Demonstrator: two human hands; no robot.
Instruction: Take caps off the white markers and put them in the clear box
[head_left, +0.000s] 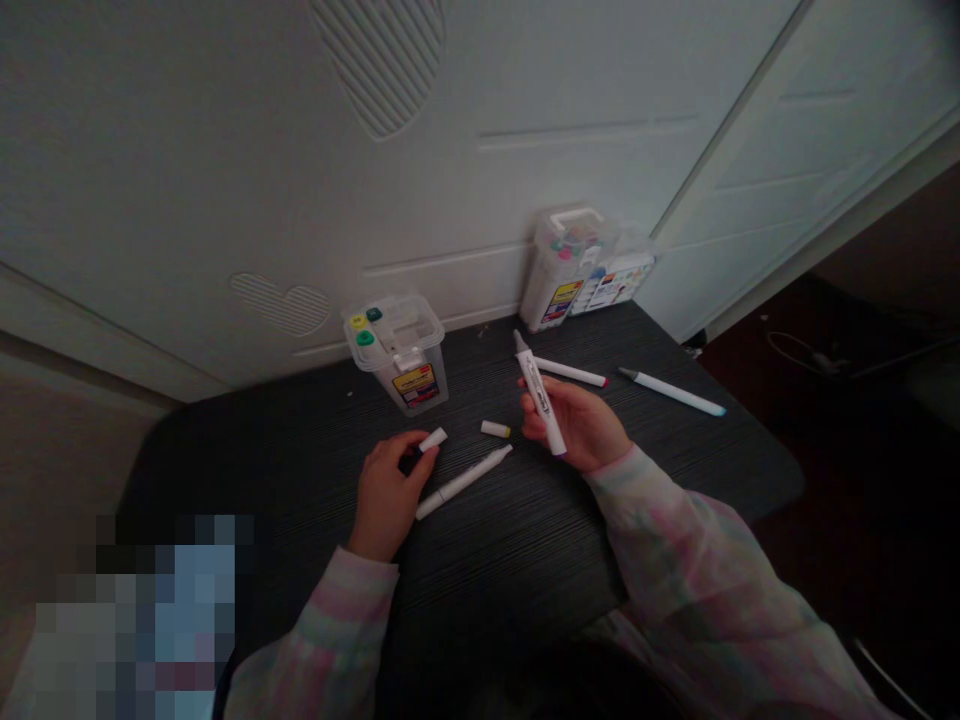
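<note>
Between the thumb and fingers of my left hand point(391, 492) is a small white marker cap point(433, 440). My right hand point(576, 420) grips an uncapped white marker point(541, 402), its grey tip pointing up and away and its purple end toward me. Just right of my left hand lies another uncapped white marker point(465, 482). A loose cap with a yellow-green end point(495, 429) rests between my hands. Beyond my right hand lie a marker with a red end point(570, 372) and, farther right, one with a blue end point(673, 392).
On the dark table point(300, 470), a clear plastic box point(401, 355) holds a few markers. A lidded box of markers point(559, 270) and a further clear case point(619, 275) stand at the back right against the white panel point(247, 200). A blurred patch point(172, 620) covers the lower left.
</note>
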